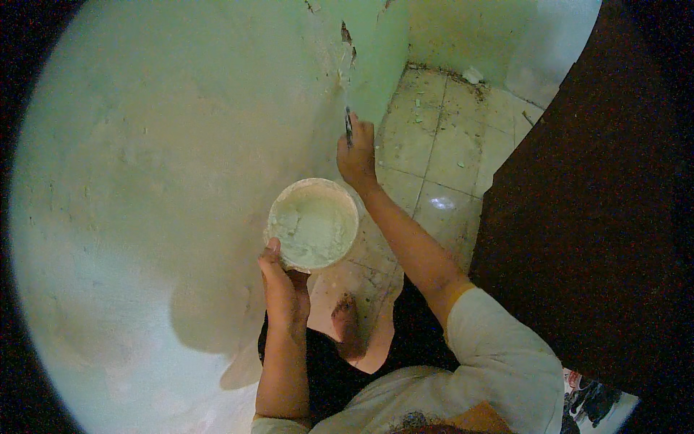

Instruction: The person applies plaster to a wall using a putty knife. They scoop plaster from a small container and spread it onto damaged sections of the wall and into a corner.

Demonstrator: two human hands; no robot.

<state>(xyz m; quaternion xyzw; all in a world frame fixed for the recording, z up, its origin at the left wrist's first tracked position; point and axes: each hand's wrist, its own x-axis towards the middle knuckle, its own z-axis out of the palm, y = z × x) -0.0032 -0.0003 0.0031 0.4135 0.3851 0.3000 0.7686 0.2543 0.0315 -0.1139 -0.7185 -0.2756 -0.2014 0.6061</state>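
In the head view, the left hand [284,289] holds 1 round tub [315,185], which has pale paste [316,230] inside, beside the green wall [181,108]. The right hand [356,153] grips 1 thin tool [348,128] near the peeled spot [345,33]; I cannot tell if the tool touches the wall.

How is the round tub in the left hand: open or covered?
Open: no lid covers the round tub, and pale, lumpy paste shows inside. How deep the paste goes, I cannot tell.
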